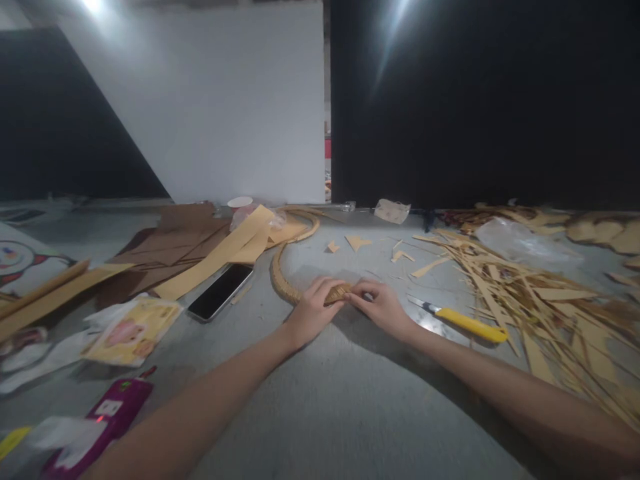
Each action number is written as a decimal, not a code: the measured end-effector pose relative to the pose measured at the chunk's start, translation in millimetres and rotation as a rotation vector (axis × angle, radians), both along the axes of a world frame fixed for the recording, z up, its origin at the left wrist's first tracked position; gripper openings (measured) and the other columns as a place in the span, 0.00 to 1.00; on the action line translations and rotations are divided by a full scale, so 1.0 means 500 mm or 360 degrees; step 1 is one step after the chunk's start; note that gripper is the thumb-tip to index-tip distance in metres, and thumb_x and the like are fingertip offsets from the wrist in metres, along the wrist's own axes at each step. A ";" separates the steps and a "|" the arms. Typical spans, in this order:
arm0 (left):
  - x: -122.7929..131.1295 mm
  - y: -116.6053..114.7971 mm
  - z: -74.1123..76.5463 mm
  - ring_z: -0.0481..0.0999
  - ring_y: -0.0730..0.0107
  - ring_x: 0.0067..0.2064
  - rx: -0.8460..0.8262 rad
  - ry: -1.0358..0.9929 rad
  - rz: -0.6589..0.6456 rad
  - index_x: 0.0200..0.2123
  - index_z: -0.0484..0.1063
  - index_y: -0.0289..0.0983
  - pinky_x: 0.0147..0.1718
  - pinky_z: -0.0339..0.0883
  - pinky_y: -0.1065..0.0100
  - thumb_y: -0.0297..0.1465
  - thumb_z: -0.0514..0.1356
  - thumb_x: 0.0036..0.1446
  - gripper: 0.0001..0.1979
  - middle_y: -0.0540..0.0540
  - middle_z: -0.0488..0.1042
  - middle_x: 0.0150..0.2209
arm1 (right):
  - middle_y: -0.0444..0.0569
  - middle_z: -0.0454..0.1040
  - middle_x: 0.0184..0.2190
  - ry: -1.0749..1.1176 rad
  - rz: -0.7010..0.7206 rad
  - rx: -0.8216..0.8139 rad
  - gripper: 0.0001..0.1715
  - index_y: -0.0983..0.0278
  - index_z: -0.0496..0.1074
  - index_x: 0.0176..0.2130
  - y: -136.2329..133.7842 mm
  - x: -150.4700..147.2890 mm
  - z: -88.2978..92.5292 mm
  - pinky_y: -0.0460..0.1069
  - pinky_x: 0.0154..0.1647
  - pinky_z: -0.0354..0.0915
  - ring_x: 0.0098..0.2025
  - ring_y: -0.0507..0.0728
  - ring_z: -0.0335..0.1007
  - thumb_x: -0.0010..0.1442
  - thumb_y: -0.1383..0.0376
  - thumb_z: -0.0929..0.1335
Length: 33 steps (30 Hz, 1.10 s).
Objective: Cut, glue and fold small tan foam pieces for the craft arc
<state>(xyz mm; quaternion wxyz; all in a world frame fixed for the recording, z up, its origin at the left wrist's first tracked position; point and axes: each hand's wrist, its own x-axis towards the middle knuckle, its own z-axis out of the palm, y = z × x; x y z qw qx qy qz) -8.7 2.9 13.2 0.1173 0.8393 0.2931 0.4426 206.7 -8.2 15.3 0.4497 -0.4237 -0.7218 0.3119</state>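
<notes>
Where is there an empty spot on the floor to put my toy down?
The widest bare patch lies between the two forearms, in front of the left hand and right hand. A smaller one sits between the phone and the curved cardboard strip. It is crowded right of the yellow knife, among the cardboard scraps, and at far left around the papers.

Both hands meet at centre: the left hand (313, 310) and right hand (381, 305) pinch the end of a curved cardboard strip (281, 280). A yellow knife (463, 321) lies at three o'clock, a phone (221, 292) at nine.
</notes>
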 end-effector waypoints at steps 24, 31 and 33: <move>-0.003 0.013 -0.008 0.85 0.62 0.50 -0.0550 -0.0116 0.0108 0.55 0.79 0.43 0.50 0.78 0.64 0.36 0.65 0.71 0.12 0.46 0.84 0.50 | 0.44 0.68 0.31 -0.0008 -0.0142 0.0621 0.08 0.58 0.80 0.50 0.003 0.011 -0.001 0.51 0.37 0.67 0.34 0.56 0.69 0.73 0.61 0.71; -0.004 0.014 -0.013 0.85 0.62 0.51 -0.0475 -0.0076 0.0085 0.55 0.78 0.43 0.50 0.77 0.64 0.35 0.64 0.71 0.12 0.45 0.84 0.50 | 0.45 0.69 0.31 0.0004 -0.0098 0.0547 0.08 0.58 0.80 0.47 0.002 0.011 0.003 0.51 0.39 0.67 0.34 0.57 0.69 0.74 0.60 0.70; -0.004 0.012 -0.013 0.84 0.62 0.51 -0.0416 -0.0022 0.0081 0.55 0.78 0.43 0.51 0.76 0.63 0.35 0.64 0.72 0.11 0.45 0.84 0.51 | 0.44 0.69 0.30 0.0004 -0.0105 0.0460 0.09 0.59 0.79 0.43 0.002 0.011 0.004 0.51 0.39 0.66 0.34 0.56 0.69 0.74 0.59 0.70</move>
